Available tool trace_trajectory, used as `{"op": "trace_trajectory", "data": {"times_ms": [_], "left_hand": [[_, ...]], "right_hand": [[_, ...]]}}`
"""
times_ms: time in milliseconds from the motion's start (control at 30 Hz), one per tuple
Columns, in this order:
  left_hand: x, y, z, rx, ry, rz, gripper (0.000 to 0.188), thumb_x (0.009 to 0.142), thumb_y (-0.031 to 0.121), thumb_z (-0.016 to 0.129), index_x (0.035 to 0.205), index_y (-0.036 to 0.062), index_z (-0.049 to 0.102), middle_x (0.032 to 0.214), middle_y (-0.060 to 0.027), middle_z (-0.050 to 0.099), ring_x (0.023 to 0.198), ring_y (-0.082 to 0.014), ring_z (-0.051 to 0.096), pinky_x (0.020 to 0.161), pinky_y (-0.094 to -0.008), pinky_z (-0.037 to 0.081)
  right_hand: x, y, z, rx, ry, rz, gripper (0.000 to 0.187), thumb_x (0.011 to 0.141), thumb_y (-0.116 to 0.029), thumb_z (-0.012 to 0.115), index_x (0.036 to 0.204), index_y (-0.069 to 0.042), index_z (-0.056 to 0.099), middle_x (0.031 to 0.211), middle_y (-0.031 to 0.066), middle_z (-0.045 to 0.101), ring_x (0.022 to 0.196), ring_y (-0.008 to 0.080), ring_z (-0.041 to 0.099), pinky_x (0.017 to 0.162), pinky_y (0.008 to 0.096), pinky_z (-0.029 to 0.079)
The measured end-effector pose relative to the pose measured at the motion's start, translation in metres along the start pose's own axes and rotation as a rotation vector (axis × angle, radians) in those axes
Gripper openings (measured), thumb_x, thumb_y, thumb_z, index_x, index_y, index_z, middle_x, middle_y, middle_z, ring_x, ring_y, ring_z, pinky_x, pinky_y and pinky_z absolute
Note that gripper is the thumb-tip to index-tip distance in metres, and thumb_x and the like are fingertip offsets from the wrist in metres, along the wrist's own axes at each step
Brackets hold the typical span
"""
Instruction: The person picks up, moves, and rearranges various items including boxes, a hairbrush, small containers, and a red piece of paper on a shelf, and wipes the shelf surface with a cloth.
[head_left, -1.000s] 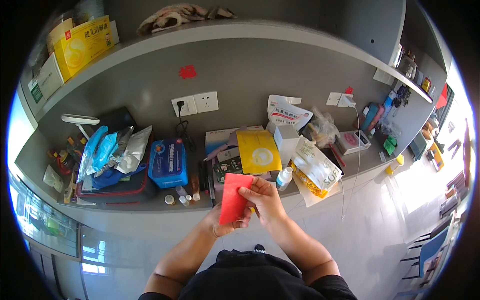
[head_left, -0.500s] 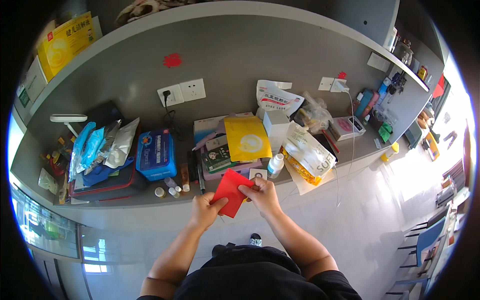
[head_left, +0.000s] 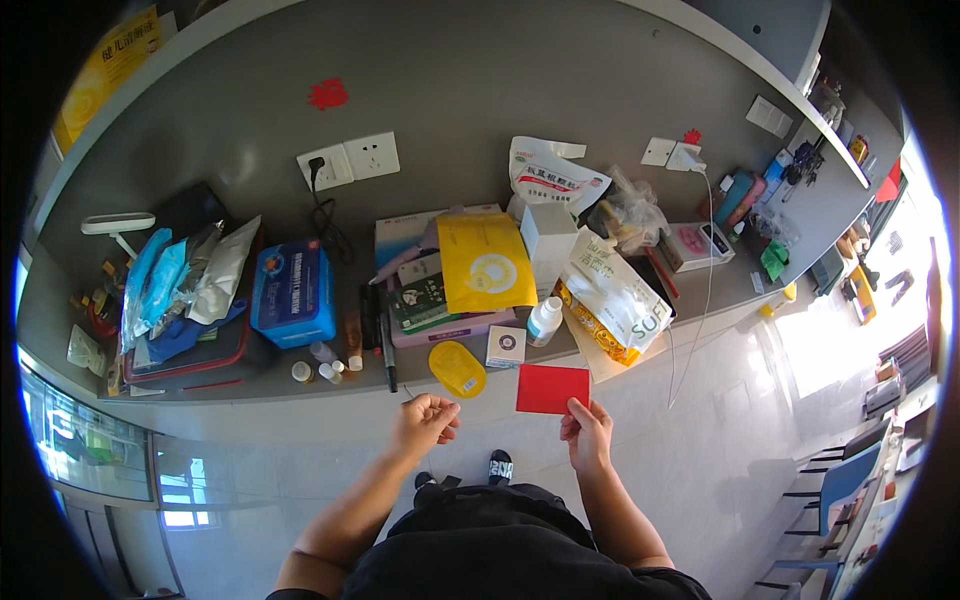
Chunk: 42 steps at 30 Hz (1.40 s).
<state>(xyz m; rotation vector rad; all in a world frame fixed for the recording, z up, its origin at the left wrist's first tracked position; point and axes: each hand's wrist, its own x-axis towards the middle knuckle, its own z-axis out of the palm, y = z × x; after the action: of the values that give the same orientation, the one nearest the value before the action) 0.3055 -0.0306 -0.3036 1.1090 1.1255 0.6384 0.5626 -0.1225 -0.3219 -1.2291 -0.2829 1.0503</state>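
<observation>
The right hand (head_left: 588, 432) pinches the flat red rectangular paper envelope (head_left: 553, 388) near its lower right corner, with the thumb on top. The left hand (head_left: 426, 428) is apart from it, with the fingers curled toward the thumb; whether something thin is between them, I cannot tell. The envelope appears to be in the air at the front edge of the grey worktop (head_left: 350, 387). It should be light and easy to bend, so a soft pinch at a corner or short side probably suffices; a strong grip could crease it.

Just beyond, near the front edge, are a yellow oval plastic container (head_left: 457, 370), a small white square carton (head_left: 506, 347) and a white bottle with a blue label (head_left: 544, 321). Behind them the things lie close together, so the easier room for moving is on the near side, above the pale tiled floor (head_left: 680, 500). Toward the right corner, a thin white cable (head_left: 709, 270) hangs over the edge.
</observation>
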Motion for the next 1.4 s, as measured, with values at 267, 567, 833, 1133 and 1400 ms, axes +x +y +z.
{"op": "trace_trajectory", "data": {"times_ms": [267, 567, 833, 1133, 1400], "left_hand": [[0.011, -0.009, 0.006, -0.252, 0.322, -0.015, 0.025, 0.089, 0.031, 0.062, 0.088, 0.0075, 0.056, 0.066, -0.0052, 0.06, 0.052, -0.0138, 0.059, 0.046, -0.0268, 0.049], [-0.002, -0.005, -0.014, -0.448, 0.425, -0.05, 0.046, 0.095, 0.05, 0.043, 0.107, 0.0055, 0.047, 0.075, -0.0091, 0.061, 0.056, -0.0174, 0.061, 0.05, -0.0305, 0.05], [-0.003, 0.031, -0.011, -0.512, 0.306, 0.203, 0.038, 0.095, 0.041, 0.05, 0.107, 0.0052, 0.055, 0.085, -0.0111, 0.065, 0.066, -0.0177, 0.064, 0.062, -0.029, 0.053], [-0.09, 0.291, -0.059, 0.354, 0.221, 1.444, 0.022, 0.089, 0.014, 0.064, 0.1, -0.0041, 0.061, 0.085, -0.0109, 0.067, 0.078, -0.0156, 0.066, 0.071, -0.0257, 0.054], [-0.098, 0.49, -0.104, 1.281, 0.667, 1.154, 0.045, 0.085, 0.033, 0.066, 0.116, 0.0003, 0.06, 0.101, -0.0166, 0.066, 0.092, -0.0235, 0.064, 0.079, -0.0326, 0.051]], "right_hand": [[-0.008, 0.004, 0.059, 0.005, -0.25, 0.307, 0.013, 0.084, -0.012, 0.067, 0.088, -0.003, 0.059, 0.065, 0.0062, 0.059, 0.05, 0.014, 0.054, 0.045, 0.0255, 0.044], [0.0, 0.028, 0.136, 0.115, -0.245, 0.484, 0.032, 0.088, -0.004, 0.058, 0.118, 0.006, 0.05, 0.1, 0.0173, 0.065, 0.084, 0.0249, 0.066, 0.072, 0.0325, 0.057], [-0.028, 0.003, 0.146, 0.218, -0.255, 0.398, 0.039, 0.089, 0.005, 0.049, 0.127, 0.003, 0.041, 0.107, 0.0186, 0.061, 0.093, 0.029, 0.065, 0.083, 0.0373, 0.055], [-0.086, -0.229, 0.229, -0.142, -0.933, -0.841, 0.032, 0.089, 0.002, 0.057, 0.12, 0.001, 0.049, 0.094, 0.011, 0.064, 0.077, 0.0109, 0.062, 0.066, 0.0214, 0.051], [-0.049, -0.395, 0.373, -1.086, -0.642, -1.523, 0.026, 0.087, -0.015, 0.061, 0.111, -0.004, 0.063, 0.096, 0.0099, 0.067, 0.085, 0.0178, 0.063, 0.075, 0.0298, 0.05]]}}
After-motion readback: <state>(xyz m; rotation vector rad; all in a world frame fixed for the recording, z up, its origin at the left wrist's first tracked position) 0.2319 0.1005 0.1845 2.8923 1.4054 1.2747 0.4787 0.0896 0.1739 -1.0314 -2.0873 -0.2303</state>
